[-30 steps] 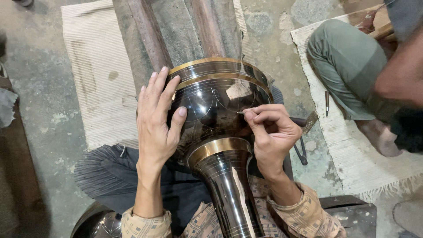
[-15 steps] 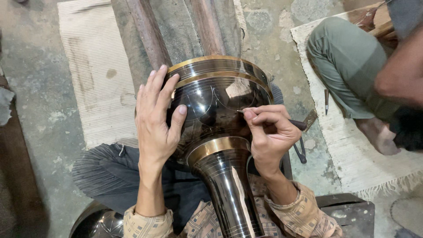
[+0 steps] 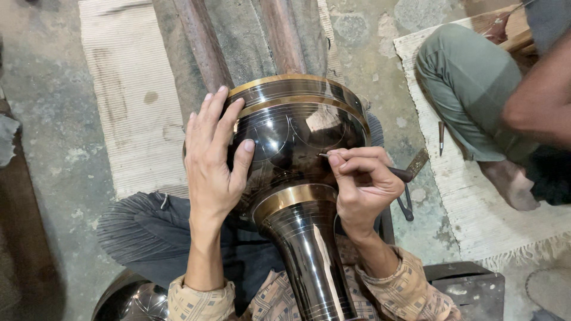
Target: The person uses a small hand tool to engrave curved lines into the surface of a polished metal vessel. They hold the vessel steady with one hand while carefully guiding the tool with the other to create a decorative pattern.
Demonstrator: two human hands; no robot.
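While left hand (image 3: 213, 157) fingers spread on the vase (image 3: 297, 172), right hand (image 3: 363, 181) pinches a stylus (image 3: 397, 173).

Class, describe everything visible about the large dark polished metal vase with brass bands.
The large dark polished metal vase lies across the person's lap, wide bowl away from them and narrow neck toward them. Glossy black, it carries brass bands at rim and waist, with faint scribed arcs. The left hand lies flat on its side; the right hand presses a thin metal scriber against it.
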